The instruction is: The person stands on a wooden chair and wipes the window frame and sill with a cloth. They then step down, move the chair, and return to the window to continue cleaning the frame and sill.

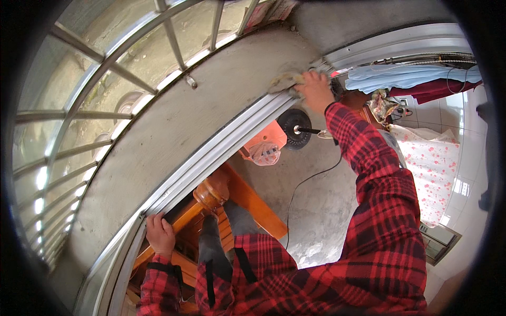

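My right hand (316, 91) presses a dirty grey-brown cloth (285, 82), blurred, at the far end of a white metal window track (229, 144). The cloth lies partly on the concrete sill (166, 130) and partly over the track's corner. My left hand (160, 234) grips the edge of a sliding window's frame (136, 237) at the track's near end, its fingertips over the edge. Its palm side is hidden. Both sleeves are red and black plaid.
Metal window bars (106, 63) curve along the sill's outer side. Below are an orange wooden bench (253, 197), an orange-pink plastic container (269, 136), a black round stand base (294, 128) and a dark cable (294, 189). Blue cloth (411, 77) hangs at upper right.
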The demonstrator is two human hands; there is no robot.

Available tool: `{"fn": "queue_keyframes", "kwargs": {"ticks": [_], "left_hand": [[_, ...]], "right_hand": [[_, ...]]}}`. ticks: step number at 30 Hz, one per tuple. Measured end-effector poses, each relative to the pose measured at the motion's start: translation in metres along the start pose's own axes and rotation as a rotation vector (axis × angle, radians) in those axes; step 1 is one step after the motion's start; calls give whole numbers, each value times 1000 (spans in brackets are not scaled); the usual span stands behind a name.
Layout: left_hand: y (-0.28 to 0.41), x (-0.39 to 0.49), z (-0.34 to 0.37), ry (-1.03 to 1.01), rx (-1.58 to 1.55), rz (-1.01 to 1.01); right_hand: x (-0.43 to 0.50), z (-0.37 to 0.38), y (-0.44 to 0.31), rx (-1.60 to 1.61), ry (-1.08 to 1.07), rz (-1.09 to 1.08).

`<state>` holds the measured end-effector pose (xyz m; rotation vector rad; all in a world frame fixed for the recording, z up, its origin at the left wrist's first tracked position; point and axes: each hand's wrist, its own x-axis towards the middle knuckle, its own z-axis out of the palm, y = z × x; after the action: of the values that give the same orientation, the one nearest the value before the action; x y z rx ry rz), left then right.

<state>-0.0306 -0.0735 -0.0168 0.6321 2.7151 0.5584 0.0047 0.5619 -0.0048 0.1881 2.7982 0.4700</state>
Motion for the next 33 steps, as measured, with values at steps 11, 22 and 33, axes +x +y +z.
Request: {"fn": "queue_keyframes", "kwargs": {"ticks": [11,22,33], "left_hand": [[2,2,-2,-56,14,-25],[2,2,-2,-31,14,6],[2,2,-3,-34,-19,11]], "right_hand": [[30,43,98,-264,-162,175],[101,-120,124,-77,362,366],[59,-24,74,-247,-120,335]]}}
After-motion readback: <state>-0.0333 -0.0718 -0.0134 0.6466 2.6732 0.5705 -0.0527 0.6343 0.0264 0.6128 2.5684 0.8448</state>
